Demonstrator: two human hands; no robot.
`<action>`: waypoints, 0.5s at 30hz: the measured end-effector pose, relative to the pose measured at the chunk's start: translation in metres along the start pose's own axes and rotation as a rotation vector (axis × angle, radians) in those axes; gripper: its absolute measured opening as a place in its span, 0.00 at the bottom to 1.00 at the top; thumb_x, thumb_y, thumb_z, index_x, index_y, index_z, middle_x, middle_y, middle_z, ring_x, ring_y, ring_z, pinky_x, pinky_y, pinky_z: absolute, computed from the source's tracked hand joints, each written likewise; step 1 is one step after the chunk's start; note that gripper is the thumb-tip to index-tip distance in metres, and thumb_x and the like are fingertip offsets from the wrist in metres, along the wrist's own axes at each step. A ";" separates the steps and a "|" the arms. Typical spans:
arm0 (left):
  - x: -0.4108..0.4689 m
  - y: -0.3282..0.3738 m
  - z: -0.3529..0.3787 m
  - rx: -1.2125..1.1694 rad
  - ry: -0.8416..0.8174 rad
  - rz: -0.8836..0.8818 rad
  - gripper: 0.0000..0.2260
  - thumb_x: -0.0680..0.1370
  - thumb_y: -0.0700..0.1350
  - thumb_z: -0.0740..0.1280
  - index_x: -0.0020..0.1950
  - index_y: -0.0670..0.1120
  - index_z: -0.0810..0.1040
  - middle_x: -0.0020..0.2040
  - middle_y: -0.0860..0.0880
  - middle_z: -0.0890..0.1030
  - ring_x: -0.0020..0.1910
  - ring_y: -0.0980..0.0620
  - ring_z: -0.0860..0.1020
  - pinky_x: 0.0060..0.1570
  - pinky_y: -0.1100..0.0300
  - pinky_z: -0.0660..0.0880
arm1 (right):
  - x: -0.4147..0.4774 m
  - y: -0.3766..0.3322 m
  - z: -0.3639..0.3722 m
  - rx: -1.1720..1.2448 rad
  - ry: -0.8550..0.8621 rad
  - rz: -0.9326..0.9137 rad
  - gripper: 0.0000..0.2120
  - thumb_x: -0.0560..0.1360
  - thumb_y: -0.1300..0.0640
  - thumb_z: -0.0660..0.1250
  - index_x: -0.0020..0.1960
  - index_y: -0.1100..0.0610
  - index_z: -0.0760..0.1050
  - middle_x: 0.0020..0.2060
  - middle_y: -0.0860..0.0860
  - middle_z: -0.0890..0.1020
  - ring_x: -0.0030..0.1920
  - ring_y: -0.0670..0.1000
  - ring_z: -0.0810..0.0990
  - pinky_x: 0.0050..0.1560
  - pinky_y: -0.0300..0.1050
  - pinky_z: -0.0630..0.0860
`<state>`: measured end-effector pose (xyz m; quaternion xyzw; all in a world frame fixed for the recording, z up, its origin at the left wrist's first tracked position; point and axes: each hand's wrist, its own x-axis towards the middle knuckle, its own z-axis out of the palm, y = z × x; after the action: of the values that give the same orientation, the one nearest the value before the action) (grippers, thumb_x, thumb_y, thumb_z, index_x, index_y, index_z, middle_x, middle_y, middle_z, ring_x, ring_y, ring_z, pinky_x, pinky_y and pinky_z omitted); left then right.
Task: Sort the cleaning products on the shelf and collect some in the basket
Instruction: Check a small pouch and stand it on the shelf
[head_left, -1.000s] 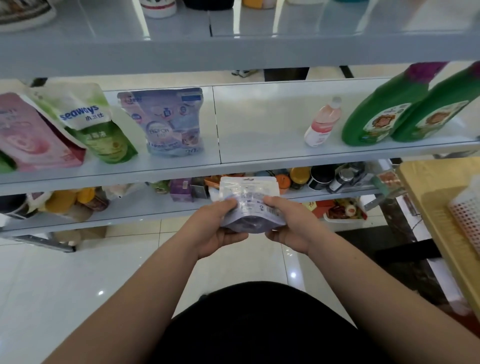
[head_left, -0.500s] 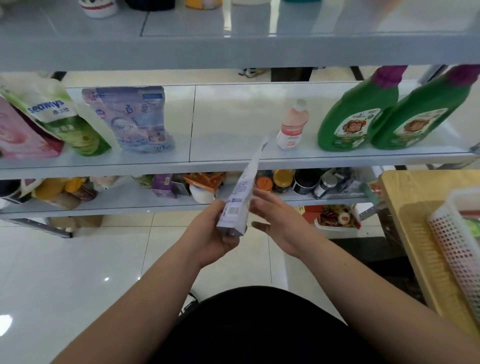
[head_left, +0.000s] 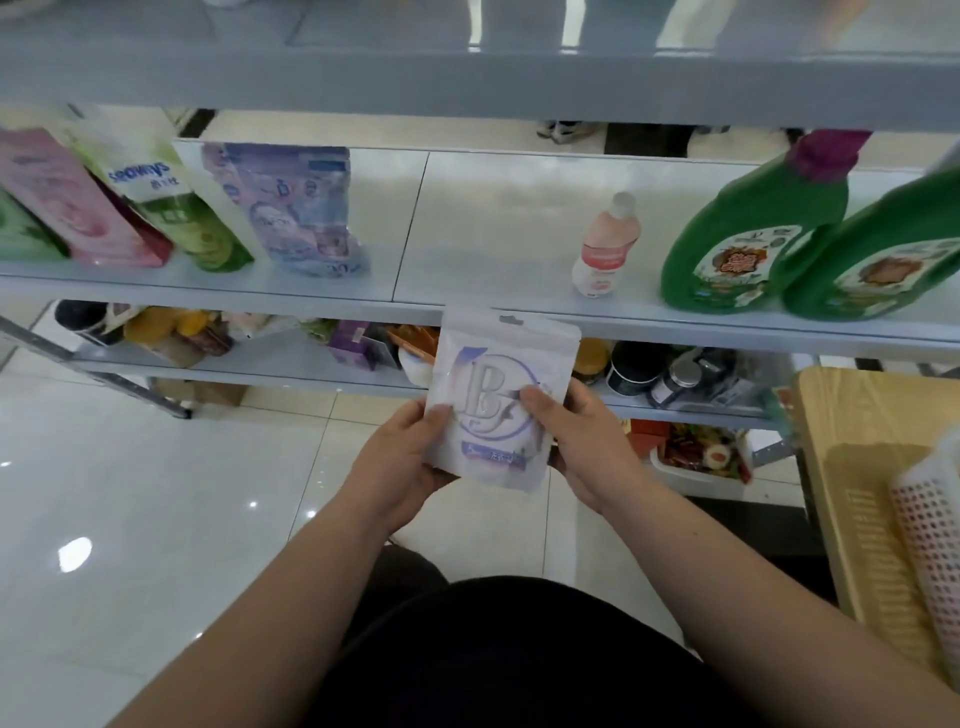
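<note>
Flat white-lilac plastic pouch (head_left: 498, 400): gripped at both sides by L hand (head_left: 400, 467) + R hand (head_left: 587, 447), at grey metal shelf's (head_left: 260, 288) front edge. Not yet in pink perforated plastic basket (head_left: 930, 530); sorting prob. unfinished.

Both hands positioned before the torso, a pouch (head_left: 501, 364) held between them.
The bare left forearm is extended from 7 o'clock and the right from 4 o'clock, converging near the centre of the view. The left hand (head_left: 400, 467) is curled round the pouch's edge at 9 o'clock, thumb laid on the front face; the right hand (head_left: 587, 447) is curled round the edge at 3 o'clock, thumb likewise on the front. The remaining fingers are hidden behind the pouch.
</note>
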<state>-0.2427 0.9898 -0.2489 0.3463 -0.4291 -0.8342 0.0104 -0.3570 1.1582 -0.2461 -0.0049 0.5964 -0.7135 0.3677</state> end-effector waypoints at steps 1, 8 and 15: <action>0.002 0.000 -0.001 -0.032 0.036 -0.008 0.13 0.84 0.44 0.64 0.66 0.41 0.77 0.63 0.40 0.83 0.56 0.42 0.84 0.48 0.48 0.82 | 0.001 -0.002 0.003 0.026 -0.025 0.001 0.08 0.80 0.57 0.71 0.57 0.48 0.82 0.54 0.50 0.88 0.53 0.51 0.87 0.48 0.47 0.84; 0.026 0.021 -0.012 -0.190 0.062 -0.044 0.11 0.85 0.42 0.61 0.63 0.40 0.79 0.60 0.41 0.85 0.50 0.46 0.86 0.42 0.52 0.83 | 0.021 -0.019 0.021 0.038 -0.082 0.020 0.08 0.82 0.60 0.67 0.55 0.51 0.84 0.54 0.53 0.87 0.53 0.53 0.87 0.47 0.49 0.84; 0.069 0.061 -0.032 -0.149 -0.054 -0.037 0.11 0.84 0.39 0.61 0.65 0.39 0.77 0.61 0.40 0.84 0.53 0.44 0.85 0.46 0.51 0.83 | 0.063 -0.031 0.041 -0.101 0.026 -0.021 0.09 0.83 0.60 0.67 0.54 0.49 0.84 0.53 0.50 0.88 0.53 0.52 0.86 0.56 0.51 0.84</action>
<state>-0.2931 0.9068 -0.2561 0.3296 -0.3594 -0.8730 0.0091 -0.4006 1.0907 -0.2347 -0.0204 0.6363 -0.6862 0.3519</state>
